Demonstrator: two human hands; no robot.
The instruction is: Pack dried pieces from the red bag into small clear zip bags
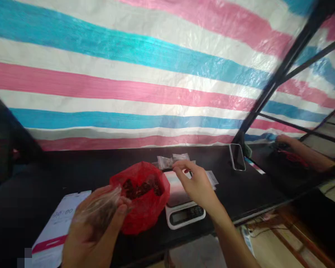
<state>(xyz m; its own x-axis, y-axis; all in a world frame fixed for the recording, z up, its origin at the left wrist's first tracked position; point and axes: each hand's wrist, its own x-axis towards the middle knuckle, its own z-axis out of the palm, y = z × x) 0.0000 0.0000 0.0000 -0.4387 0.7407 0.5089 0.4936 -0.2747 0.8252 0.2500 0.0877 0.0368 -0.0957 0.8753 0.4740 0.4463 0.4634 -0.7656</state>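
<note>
My left hand (pixel 93 223) is curled around a small clear plastic pouch (pixel 100 210), thumb pressed across its front and fingers behind it, so the crinkled film sits between them; I cannot tell whether anything is inside. Just beside that hand, to its right, stands a red thin plastic bag (pixel 145 201) with its mouth gaping, and dark, reddish-brown dried pieces (pixel 139 189) show in the opening. The pouch's upper edge nearly meets the bag's rim.

My right hand (pixel 197 184) hangs over the small white digital kitchen scale (pixel 182 206), fingers bent and the thumb and forefinger drawn close together at the tips; whether they pinch something I cannot make out. The scale touches the red bag on its right side, its shiny platform under my palm and its dark display facing me.

Beyond my right fingers lie several small clear packets (pixel 170 160) on the black tabletop (pixel 72 167), and a few more flat ones (pixel 212 178) lie past the scale to the right. A white sheet with a pink band (pixel 56 227) lies at my left wrist. Farther right a phone in a clear case (pixel 237 157) lies flat. Another person's forearm (pixel 304 152) reaches in at the far right. A pink, blue and white striped tarpaulin (pixel 128 74) hangs behind the table.
</note>
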